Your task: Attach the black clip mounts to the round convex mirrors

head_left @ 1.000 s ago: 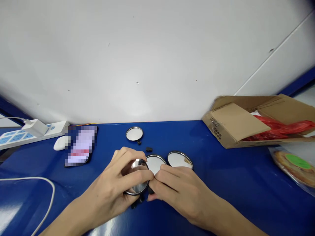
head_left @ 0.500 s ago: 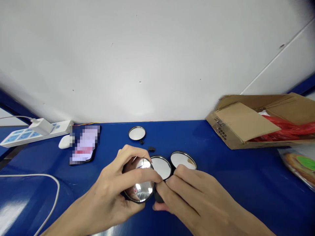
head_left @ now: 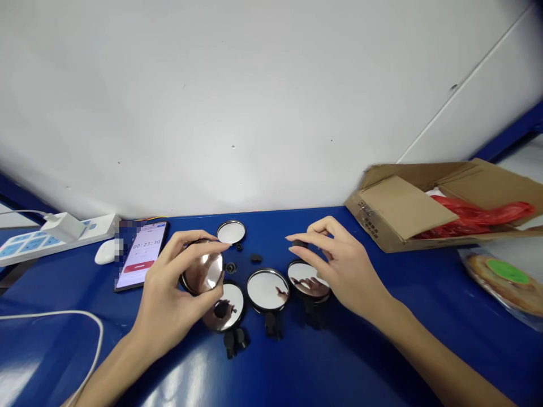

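Note:
A round, black-rimmed mirror (head_left: 208,271) sits in the grip of my left hand (head_left: 169,294), raised above the table. Between thumb and fingers, my right hand (head_left: 341,263) pinches a small black part (head_left: 300,243), its exact kind unclear. Below the hands lie a left round mirror (head_left: 234,299), a middle one (head_left: 268,288) and a right one (head_left: 307,277), each with a black clamp-like mount at its near side. The left mirror is partly covered by my left hand. A small black ring-like piece (head_left: 231,268) shows beside the held mirror.
Farther back are another round mirror (head_left: 231,232), a tiny black ring (head_left: 239,247) and a small black piece (head_left: 256,258). A phone (head_left: 142,254), white case (head_left: 105,252) and power strip (head_left: 99,226) lie left. A cardboard box (head_left: 407,209) and a wrapped item (head_left: 504,277) stand right.
My hands have moved apart, the left one leftward with the mirror, the right one up and rightward with the small black part. The mirrors and mounts beneath are now uncovered.

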Available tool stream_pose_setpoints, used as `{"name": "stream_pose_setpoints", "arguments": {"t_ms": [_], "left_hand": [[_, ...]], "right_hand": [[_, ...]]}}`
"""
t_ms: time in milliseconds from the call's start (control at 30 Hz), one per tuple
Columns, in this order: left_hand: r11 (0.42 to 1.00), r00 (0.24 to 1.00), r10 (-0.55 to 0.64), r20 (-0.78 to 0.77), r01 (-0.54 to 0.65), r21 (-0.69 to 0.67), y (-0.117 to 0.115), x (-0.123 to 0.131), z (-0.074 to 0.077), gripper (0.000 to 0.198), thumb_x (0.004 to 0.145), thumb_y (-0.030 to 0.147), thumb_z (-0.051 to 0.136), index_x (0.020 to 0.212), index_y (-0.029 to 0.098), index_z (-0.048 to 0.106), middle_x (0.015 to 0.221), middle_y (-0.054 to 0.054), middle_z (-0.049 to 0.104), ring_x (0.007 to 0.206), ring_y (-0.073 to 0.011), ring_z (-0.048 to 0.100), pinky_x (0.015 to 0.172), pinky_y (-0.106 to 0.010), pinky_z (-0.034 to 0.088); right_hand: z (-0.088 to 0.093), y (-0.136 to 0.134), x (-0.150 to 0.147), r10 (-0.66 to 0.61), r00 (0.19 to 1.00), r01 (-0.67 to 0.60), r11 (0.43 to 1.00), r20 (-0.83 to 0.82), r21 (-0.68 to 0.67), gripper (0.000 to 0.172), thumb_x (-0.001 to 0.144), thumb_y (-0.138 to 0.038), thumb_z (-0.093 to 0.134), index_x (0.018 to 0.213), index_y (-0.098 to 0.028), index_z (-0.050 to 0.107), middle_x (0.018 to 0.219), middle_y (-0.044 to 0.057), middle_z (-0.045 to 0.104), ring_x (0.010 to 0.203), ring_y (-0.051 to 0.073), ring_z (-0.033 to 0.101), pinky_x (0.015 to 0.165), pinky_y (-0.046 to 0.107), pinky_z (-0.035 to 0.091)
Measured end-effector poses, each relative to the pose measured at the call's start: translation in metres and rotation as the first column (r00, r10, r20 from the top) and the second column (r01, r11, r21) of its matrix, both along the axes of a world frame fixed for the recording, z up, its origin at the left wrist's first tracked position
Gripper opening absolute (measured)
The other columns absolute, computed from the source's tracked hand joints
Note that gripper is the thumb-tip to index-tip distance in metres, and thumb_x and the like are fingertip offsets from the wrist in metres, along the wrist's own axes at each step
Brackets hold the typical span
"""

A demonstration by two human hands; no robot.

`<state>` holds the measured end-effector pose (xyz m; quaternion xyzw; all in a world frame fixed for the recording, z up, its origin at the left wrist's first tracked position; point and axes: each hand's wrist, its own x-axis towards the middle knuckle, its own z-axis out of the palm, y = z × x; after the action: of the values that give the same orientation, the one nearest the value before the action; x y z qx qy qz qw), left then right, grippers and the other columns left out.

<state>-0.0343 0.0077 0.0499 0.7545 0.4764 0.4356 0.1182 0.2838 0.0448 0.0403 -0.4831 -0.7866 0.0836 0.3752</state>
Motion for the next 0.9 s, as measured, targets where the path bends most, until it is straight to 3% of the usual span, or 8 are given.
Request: {"name": "stream_pose_setpoints", "arguments": {"t_ms": [133,267,367,467,633,800,900], "left_hand": [[1.000,0.999,0.012,0.035,-0.012,0.008,0.005,-0.002,-0.004,0.046,0.093,0.008,0.076,0.130,0.036,0.080,0.135,-0.002,0.068,0.124,-0.0270,0.071,0.102,-0.044,0.059],[1.000,1.000,-0.004,-0.002,0.004,0.026,0.002,-0.002,-0.006,0.053,0.090,0.004,0.075,0.132,0.035,0.080,0.136,-0.003,0.067,0.123,-0.0251,0.071,0.101,-0.041,0.060],[1.000,0.999,-0.015,-0.043,0.016,0.019,-0.001,-0.001,-0.009,0.057,0.087,0.002,0.073,0.133,0.035,0.080,0.138,-0.004,0.065,0.120,-0.0251,0.071,0.099,-0.041,0.061],[0.999,0.999,-0.039,-0.038,0.038,-0.026,-0.002,-0.001,-0.010,0.058,0.087,0.001,0.073,0.133,0.035,0.080,0.139,-0.005,0.064,0.119,-0.0253,0.071,0.096,-0.040,0.062],[0.999,1.000,-0.019,-0.021,0.018,-0.045,0.001,0.000,-0.008,0.053,0.088,0.004,0.075,0.131,0.034,0.081,0.136,-0.005,0.066,0.117,-0.0258,0.074,0.091,-0.038,0.063],[1.000,1.000,-0.001,-0.029,0.000,-0.022,0.001,-0.002,-0.006,0.048,0.089,0.007,0.076,0.129,0.033,0.082,0.133,-0.005,0.067,0.117,-0.0261,0.073,0.092,-0.040,0.061],[1.000,0.999,0.013,-0.041,-0.014,-0.021,0.001,-0.003,-0.007,0.047,0.090,0.008,0.076,0.129,0.033,0.081,0.134,-0.005,0.067,0.116,-0.0265,0.072,0.093,-0.043,0.060]], "right_hand": [[-0.003,0.013,-0.007,0.030,1.000,-0.028,0.983,0.008,-0.181,0.018,0.111,-0.038,0.073,0.114,-0.029,0.089,0.101,0.005,0.073,0.085,0.022,0.065,0.077,0.037,0.054],[0.000,0.029,-0.024,0.075,0.996,-0.058,0.956,0.050,-0.288,0.019,0.108,-0.037,0.074,0.114,-0.027,0.089,0.101,0.006,0.080,0.095,0.026,0.068,0.087,0.041,0.053],[0.003,0.038,-0.037,0.065,0.996,-0.039,0.934,0.061,-0.356,0.019,0.108,-0.034,0.075,0.118,-0.023,0.087,0.095,0.005,0.081,0.089,0.024,0.070,0.085,0.039,0.053],[0.005,0.043,-0.049,0.086,0.993,-0.048,0.923,0.083,-0.381,0.016,0.109,-0.031,0.074,0.115,-0.020,0.084,0.095,0.005,0.081,0.087,0.022,0.072,0.083,0.036,0.053],[0.003,0.049,-0.065,0.084,0.989,-0.029,0.918,0.122,-0.395,0.009,0.105,-0.029,0.081,0.101,-0.022,0.085,0.110,0.009,0.080,0.103,0.026,0.072,0.091,0.039,0.052],[0.001,0.052,-0.072,0.118,0.990,-0.071,0.879,0.072,-0.472,0.004,0.100,-0.025,0.086,0.099,-0.021,0.085,0.094,0.005,0.084,0.084,0.021,0.076,0.076,0.032,0.056],[0.002,0.050,-0.069,0.123,0.990,-0.080,0.885,0.064,-0.458,0.010,0.104,-0.027,0.081,0.098,-0.020,0.085,0.097,0.007,0.085,0.088,0.022,0.078,0.079,0.033,0.057]]}}
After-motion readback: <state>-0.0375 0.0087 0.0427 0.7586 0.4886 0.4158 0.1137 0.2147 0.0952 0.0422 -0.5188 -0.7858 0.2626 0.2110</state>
